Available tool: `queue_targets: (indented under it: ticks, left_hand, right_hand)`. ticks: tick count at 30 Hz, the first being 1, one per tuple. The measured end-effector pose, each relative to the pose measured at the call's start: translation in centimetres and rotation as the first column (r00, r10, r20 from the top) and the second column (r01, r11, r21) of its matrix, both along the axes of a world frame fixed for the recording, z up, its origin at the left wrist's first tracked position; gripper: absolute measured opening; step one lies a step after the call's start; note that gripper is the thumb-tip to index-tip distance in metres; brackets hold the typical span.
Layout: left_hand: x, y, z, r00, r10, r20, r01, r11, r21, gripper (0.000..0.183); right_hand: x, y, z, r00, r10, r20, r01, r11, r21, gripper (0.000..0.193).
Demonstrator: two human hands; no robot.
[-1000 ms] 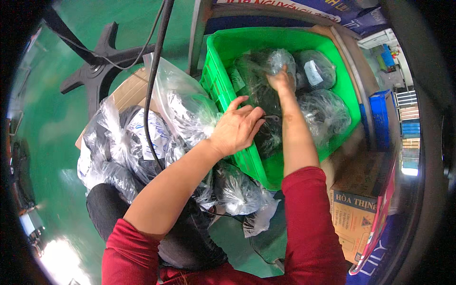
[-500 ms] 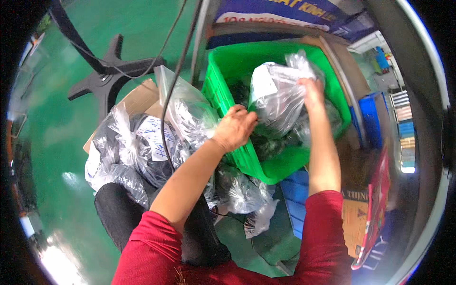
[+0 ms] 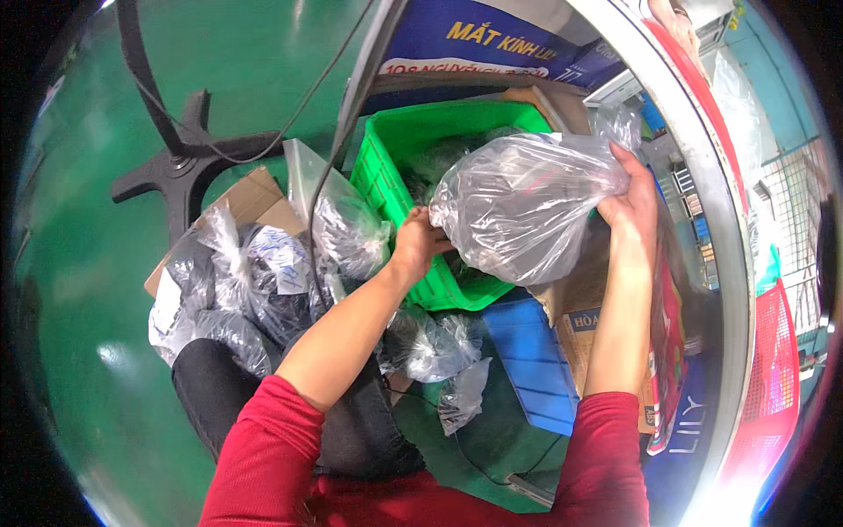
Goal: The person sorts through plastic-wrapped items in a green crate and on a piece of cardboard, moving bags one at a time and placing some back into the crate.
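A large clear plastic bag [image 3: 527, 206] with dark grey contents hangs in front of a green plastic basket [image 3: 420, 294]. My right hand [image 3: 634, 195] is closed round the bag's gathered neck. At the bag's left end, my left hand [image 3: 416, 239] lies over the basket's near left rim with its fingers bent. The bag partly hides those fingers, and whether they grip the rim or the bag cannot be made out. More bagged dark items [image 3: 430, 162] lie inside the basket.
Several stuffed clear bags [image 3: 233, 272] lie on the left beside a cardboard piece [image 3: 250, 200]. A black stand base [image 3: 180, 167] and a hanging cable [image 3: 309, 220] are nearby. A blue crate [image 3: 531, 360] sits below the basket, beside a brown carton [image 3: 580, 329]. A metal frame [image 3: 733, 351] rises on the right.
My right hand has lifted the bag up out of the basket and rightward. My left hand remains near the basket's rim, now by the bag's left end. The view has shifted too.
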State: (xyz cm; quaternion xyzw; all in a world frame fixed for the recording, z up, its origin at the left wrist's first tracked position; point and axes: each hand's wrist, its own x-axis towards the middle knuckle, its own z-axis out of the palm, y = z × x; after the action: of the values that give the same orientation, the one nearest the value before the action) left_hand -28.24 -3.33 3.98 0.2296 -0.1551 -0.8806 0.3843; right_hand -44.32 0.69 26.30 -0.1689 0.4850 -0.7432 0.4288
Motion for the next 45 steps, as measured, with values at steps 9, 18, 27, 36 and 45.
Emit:
queue_targets:
  ticks: [9, 18, 27, 36, 45]
  left_hand:
    - [2.9, 2.3, 3.3, 0.891, -0.083, -0.447, 0.189, 0.962, 0.199, 0.039]
    - [4.0, 0.9, 5.3, 0.952, -0.270, -0.143, 0.289, 0.947, 0.143, 0.033]
    - [3.8, -1.8, -0.1, 0.924, -0.010, 0.383, 0.201, 0.864, -0.462, 0.027]
    - [4.5, -4.2, -1.8, 0.872, 0.028, 0.489, 0.208, 0.882, -0.422, 0.022]
    - [3.6, -3.9, -0.7, 0.899, 0.010, 0.438, 0.172, 0.911, -0.375, 0.022]
  right_hand:
    - [4.2, 2.1, -2.0, 0.991, 0.131, 0.035, -0.132, 0.991, 0.026, 0.028]
    - [4.6, 6.4, -0.2, 0.948, 0.216, -0.235, -0.196, 0.975, 0.106, 0.037]
    - [8.1, 17.9, -6.7, 0.841, 0.034, -0.540, 0.204, 0.904, 0.376, 0.066]
    - [6.3, 25.5, -9.8, 0.797, 0.130, -0.590, 0.336, 0.716, 0.612, 0.052]
    - [5.4, 26.4, -9.3, 0.795, 0.121, -0.594, 0.409, 0.616, 0.673, 0.040]
